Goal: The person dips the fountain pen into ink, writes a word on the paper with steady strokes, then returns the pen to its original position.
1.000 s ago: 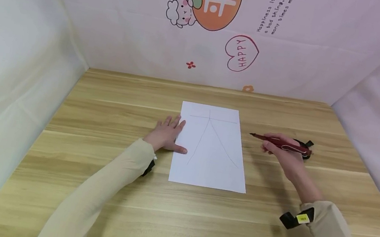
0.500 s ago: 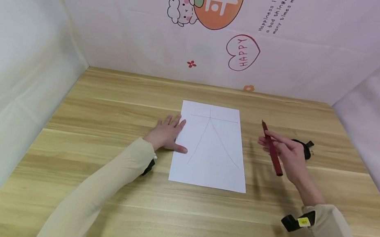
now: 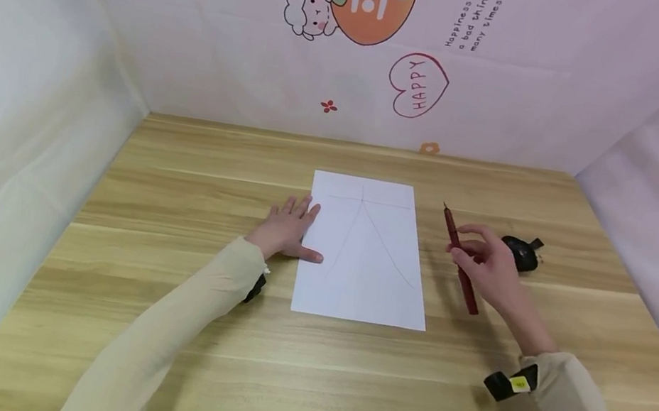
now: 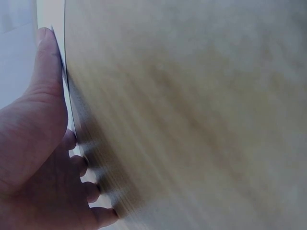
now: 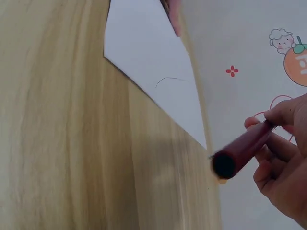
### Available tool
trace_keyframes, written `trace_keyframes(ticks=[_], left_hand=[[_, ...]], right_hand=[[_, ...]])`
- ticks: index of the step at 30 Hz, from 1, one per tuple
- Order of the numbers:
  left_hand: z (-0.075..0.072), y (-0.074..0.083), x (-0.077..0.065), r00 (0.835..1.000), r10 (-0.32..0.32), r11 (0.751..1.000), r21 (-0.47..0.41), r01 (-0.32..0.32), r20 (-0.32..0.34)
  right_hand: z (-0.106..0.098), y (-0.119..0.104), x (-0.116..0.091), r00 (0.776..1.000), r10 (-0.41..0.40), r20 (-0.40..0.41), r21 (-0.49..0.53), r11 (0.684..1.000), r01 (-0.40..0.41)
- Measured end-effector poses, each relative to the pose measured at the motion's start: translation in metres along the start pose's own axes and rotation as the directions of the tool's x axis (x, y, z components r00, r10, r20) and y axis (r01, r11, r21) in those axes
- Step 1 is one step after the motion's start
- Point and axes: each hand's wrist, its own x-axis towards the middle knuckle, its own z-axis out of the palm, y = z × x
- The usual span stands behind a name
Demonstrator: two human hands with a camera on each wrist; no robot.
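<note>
A white sheet of paper (image 3: 364, 290) lies on the wooden table, with thin pen lines on it: a short upright stroke, a level stroke and two long slanting strokes. My left hand (image 3: 287, 229) rests flat at the sheet's left edge, fingers spread and thumb over the paper; the left wrist view shows the thumb (image 4: 47, 72) straight along the edge. To the right of the sheet, my right hand (image 3: 485, 262) holds a dark red pen (image 3: 467, 289) between thumb and fingers, its tip pointing away from me. In the right wrist view the pen's blunt end (image 5: 224, 164) faces the camera.
Just beyond my right hand lies a small black object (image 3: 521, 254) with a short tab. The wooden table (image 3: 300, 388) ends at a printed white cloth (image 3: 227, 74) behind, with pale cloth on both sides.
The right hand has turned the pen from lying sideways, tip to the left, to slanting with the tip away from me. The left hand and paper have stayed in place.
</note>
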Motion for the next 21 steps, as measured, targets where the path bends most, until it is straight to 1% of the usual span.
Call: trace_keyframes(ticks=[3,5,7,9,12,14,16,18,21], left_hand=[[0.000,0.001,0.001,1.000,-0.003,1.000,0.007,0.003,-0.002],[0.001,0.002,0.001,1.000,-0.003,1.000,0.014,0.003,-0.002],[0.001,0.003,0.001,1.000,-0.003,1.000,0.013,0.003,0.000],[0.001,0.004,0.001,1.000,-0.003,1.000,0.014,0.003,0.001],[0.000,0.005,0.000,1.000,-0.001,1.000,0.004,0.001,-0.002],[0.000,0.006,-0.001,1.000,0.001,1.000,0.001,-0.001,-0.004],[-0.001,0.006,-0.001,1.000,0.007,1.000,-0.004,-0.007,-0.007],[-0.001,0.006,-0.002,1.000,0.011,1.000,-0.009,-0.011,-0.010],[0.000,0.007,-0.002,1.000,0.014,1.000,-0.019,-0.014,-0.009]], right_hand=[[-0.004,0.008,0.000,1.000,0.012,-0.019,-0.120,0.993,-0.014],[-0.010,0.016,-0.001,0.998,0.029,-0.063,-0.167,0.985,-0.039],[-0.019,0.028,-0.002,0.992,0.065,-0.110,-0.192,0.978,-0.086],[-0.032,0.041,-0.004,0.981,0.122,-0.148,-0.204,0.967,-0.151],[-0.055,0.062,-0.008,0.957,0.219,-0.189,-0.212,0.943,-0.257],[-0.069,0.077,-0.009,0.942,0.255,-0.219,-0.221,0.927,-0.302],[-0.080,0.090,-0.010,0.932,0.267,-0.244,-0.237,0.916,-0.324],[-0.088,0.102,-0.009,0.931,0.255,-0.262,-0.281,0.903,-0.326],[-0.096,0.115,-0.009,0.935,0.242,-0.259,-0.337,0.885,-0.322]])
